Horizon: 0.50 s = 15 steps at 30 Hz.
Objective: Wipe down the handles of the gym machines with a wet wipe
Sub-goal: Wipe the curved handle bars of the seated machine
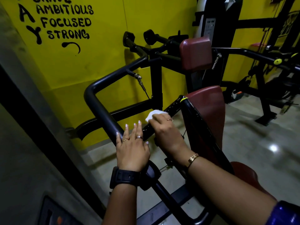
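A black bent handle bar (97, 108) of a gym machine runs from the upper middle down toward me. My left hand (131, 148), with a black watch at the wrist, lies on the bar with its fingers straight. A shorter glossy black bar (174, 105) with a yellow-green ring slants up to the right. My right hand (165, 129) grips a white wet wipe (154, 114) wrapped against this glossy bar. Part of the wipe is hidden under my fingers.
Maroon pads (207, 106) of the machine stand right of the bars, with another maroon pad (195, 52) above. A yellow wall (97, 62) with black lettering is behind. A second black machine (266, 88) stands at the right on the shiny grey floor (253, 143).
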Tool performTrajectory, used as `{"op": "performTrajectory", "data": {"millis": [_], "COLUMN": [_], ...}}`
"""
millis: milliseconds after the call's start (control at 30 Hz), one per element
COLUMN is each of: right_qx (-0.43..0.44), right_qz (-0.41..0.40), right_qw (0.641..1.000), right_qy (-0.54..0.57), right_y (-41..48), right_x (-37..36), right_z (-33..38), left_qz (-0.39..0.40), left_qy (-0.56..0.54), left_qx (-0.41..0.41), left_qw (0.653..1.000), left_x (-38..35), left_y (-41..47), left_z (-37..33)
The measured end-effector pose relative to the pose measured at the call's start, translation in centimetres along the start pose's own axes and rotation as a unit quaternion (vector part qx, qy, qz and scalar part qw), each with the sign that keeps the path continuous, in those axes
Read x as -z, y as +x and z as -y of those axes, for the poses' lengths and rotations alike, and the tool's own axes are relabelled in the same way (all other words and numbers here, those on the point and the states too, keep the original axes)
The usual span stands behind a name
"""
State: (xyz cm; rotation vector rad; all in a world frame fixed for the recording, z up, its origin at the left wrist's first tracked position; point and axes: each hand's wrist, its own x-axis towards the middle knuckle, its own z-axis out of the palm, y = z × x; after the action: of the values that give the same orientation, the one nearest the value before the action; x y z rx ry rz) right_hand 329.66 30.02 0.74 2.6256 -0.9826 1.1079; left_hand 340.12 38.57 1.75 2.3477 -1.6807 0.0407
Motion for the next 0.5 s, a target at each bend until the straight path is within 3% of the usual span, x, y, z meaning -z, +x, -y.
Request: {"op": "performTrajectory", "data": {"millis": [167,233,400,500], "right_qx": [-0.086,-0.11,-0.021,-0.077], "right_qz": [-0.054,-0.038,-0.002,-0.018], "right_qw": [0.991,0.991,0.998,0.994], "right_qy": [-0.082,-0.067,-0.056,-0.072], "right_y": [-0.3,-1.0,-0.6,0.2], "right_x": [1.2,0.7,-0.1,0.7], "right_z": [-1.4,-0.6,0.4,-1.1], "left_qz": [0.004,0.004,0.002,0.003], "left_qy": [0.003,0.002,-0.002,-0.006], "left_qx": [-0.001,0.0,0.003,0.0], "left_qw": [1.0,1.0,1.0,1.0], "left_x": [0.0,0.0,0.2,0.3], "left_y": [-0.1,-0.1,-0.1,-0.2], "left_z": [0.1,0.1,0.0,0.0]}}
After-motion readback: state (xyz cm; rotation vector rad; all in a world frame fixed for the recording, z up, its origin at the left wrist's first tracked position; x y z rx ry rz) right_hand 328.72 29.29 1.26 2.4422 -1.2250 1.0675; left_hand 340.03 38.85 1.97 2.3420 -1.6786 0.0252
